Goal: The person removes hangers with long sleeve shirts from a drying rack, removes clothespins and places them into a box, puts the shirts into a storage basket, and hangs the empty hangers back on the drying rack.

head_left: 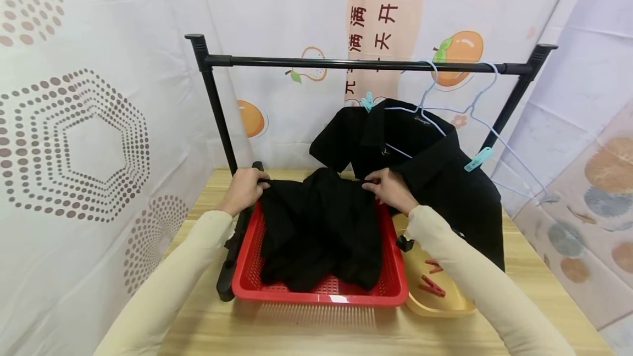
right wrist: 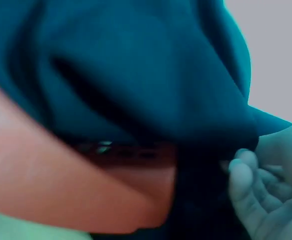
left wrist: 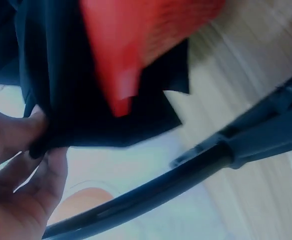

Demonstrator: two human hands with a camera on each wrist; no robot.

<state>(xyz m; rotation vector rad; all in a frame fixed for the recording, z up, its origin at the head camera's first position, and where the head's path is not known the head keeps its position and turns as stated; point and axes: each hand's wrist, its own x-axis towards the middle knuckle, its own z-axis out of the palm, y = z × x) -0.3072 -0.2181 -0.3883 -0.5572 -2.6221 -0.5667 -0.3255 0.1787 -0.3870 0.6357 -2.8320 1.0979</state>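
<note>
A black garment (head_left: 321, 229) lies bunched in the red plastic basket (head_left: 316, 296), its upper edge stretched between both hands. My left hand (head_left: 245, 187) pinches that edge at the basket's far left; in the left wrist view, thumb and fingers of the left hand (left wrist: 26, 160) grip the black cloth (left wrist: 81, 100). At the far right, my right hand (head_left: 390, 188) pinches the other end of the edge. The right wrist view has the right hand (right wrist: 265, 185) holding the cloth (right wrist: 136, 75) beside the basket wall (right wrist: 86, 175).
A black rack (head_left: 316, 63) stands behind, with blue hangers (head_left: 487, 109) on its bar. One carries a black collared shirt (head_left: 445, 191) with light-blue clips (head_left: 478, 159). Right of the basket, a yellow tray (head_left: 440, 311) holds red clothespins (head_left: 432, 286). The rack's foot (head_left: 226, 284) lies along the basket's left side.
</note>
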